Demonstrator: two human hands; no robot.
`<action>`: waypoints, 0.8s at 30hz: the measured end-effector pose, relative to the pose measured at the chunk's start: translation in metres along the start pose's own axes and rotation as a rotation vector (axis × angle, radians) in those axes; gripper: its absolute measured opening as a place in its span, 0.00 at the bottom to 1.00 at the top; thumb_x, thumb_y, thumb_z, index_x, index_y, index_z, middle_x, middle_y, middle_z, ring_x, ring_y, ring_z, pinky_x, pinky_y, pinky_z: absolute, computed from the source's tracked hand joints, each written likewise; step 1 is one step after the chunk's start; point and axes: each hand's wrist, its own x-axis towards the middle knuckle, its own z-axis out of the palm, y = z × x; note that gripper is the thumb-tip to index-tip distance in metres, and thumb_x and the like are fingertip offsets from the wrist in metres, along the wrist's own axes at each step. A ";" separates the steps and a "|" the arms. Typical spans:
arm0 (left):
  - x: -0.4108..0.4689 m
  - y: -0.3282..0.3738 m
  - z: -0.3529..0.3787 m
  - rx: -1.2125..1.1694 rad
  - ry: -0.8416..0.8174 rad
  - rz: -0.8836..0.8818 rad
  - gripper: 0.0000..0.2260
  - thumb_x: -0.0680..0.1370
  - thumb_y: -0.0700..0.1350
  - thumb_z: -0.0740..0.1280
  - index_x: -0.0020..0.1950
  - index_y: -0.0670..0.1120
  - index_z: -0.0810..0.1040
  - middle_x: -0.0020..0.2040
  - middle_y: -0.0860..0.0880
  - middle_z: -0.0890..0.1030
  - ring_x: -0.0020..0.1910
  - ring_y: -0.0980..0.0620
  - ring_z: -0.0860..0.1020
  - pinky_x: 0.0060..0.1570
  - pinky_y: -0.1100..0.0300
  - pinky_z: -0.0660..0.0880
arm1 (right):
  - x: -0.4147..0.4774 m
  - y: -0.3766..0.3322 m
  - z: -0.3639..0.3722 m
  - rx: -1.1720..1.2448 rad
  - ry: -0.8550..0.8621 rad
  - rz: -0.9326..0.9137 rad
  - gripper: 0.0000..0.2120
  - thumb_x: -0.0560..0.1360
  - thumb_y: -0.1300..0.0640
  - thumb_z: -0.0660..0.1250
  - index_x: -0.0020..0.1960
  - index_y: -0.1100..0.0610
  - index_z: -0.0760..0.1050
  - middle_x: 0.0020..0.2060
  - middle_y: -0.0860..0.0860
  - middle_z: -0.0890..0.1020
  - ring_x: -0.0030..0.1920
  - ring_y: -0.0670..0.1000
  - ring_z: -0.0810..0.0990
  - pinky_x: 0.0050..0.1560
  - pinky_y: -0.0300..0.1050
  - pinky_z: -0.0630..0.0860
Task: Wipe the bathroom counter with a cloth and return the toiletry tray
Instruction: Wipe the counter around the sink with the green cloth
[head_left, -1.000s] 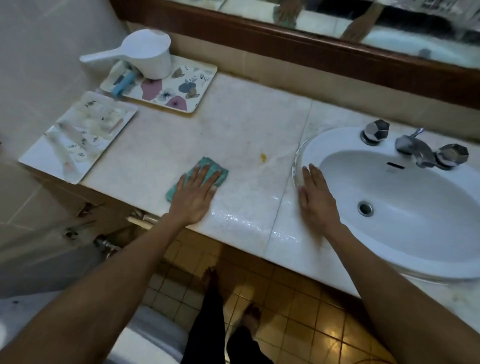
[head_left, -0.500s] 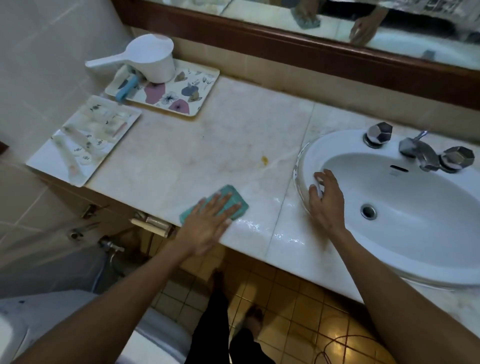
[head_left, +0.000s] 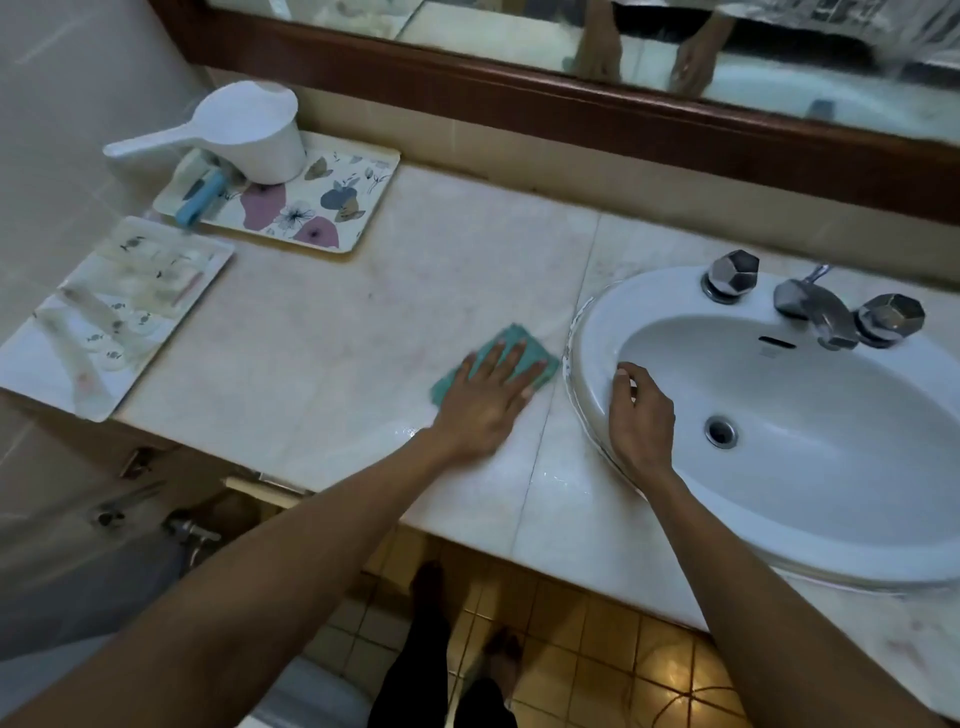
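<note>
A teal cloth (head_left: 511, 340) lies flat on the pale marble counter (head_left: 311, 353), just left of the sink. My left hand (head_left: 488, 402) presses down on the cloth with fingers spread. My right hand (head_left: 641, 415) rests on the sink's left rim, fingers curled over the edge, holding nothing. A white toiletry tray (head_left: 31, 364) with small packets and tubes sits at the counter's left end, partly over the edge. Behind it a floral tray (head_left: 358, 208) carries a white dipper (head_left: 254, 135) and a blue tube (head_left: 200, 200).
The white oval sink (head_left: 831, 467) with a chrome faucet (head_left: 810, 306) and two knobs fills the right side. A wood-framed mirror (head_left: 571, 109) runs along the back. A wet streak shines near the counter's front edge. Yellow floor tiles and my feet lie below.
My left hand has slid the cloth to the right, up to the sink, over the spot where a yellow stain showed. My right hand has curled onto the sink rim.
</note>
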 end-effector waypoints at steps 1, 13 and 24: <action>-0.019 -0.009 0.001 0.029 -0.033 0.096 0.22 0.86 0.57 0.45 0.81 0.62 0.50 0.82 0.54 0.45 0.81 0.53 0.41 0.77 0.51 0.37 | 0.001 0.000 0.000 0.015 -0.003 0.023 0.18 0.81 0.47 0.55 0.64 0.53 0.75 0.57 0.51 0.81 0.56 0.50 0.78 0.60 0.48 0.72; 0.104 -0.044 -0.033 0.024 0.113 -0.325 0.23 0.86 0.55 0.46 0.82 0.58 0.52 0.83 0.50 0.47 0.81 0.47 0.44 0.77 0.45 0.41 | 0.010 0.000 0.009 -0.057 0.010 0.087 0.17 0.78 0.41 0.60 0.61 0.49 0.73 0.60 0.47 0.78 0.54 0.50 0.80 0.58 0.52 0.76; -0.048 -0.008 0.005 0.084 -0.101 0.244 0.22 0.86 0.57 0.45 0.80 0.64 0.46 0.82 0.57 0.42 0.80 0.55 0.37 0.77 0.52 0.36 | 0.008 -0.002 0.010 -0.166 -0.003 0.095 0.18 0.79 0.41 0.57 0.61 0.50 0.70 0.62 0.48 0.75 0.54 0.52 0.80 0.53 0.50 0.70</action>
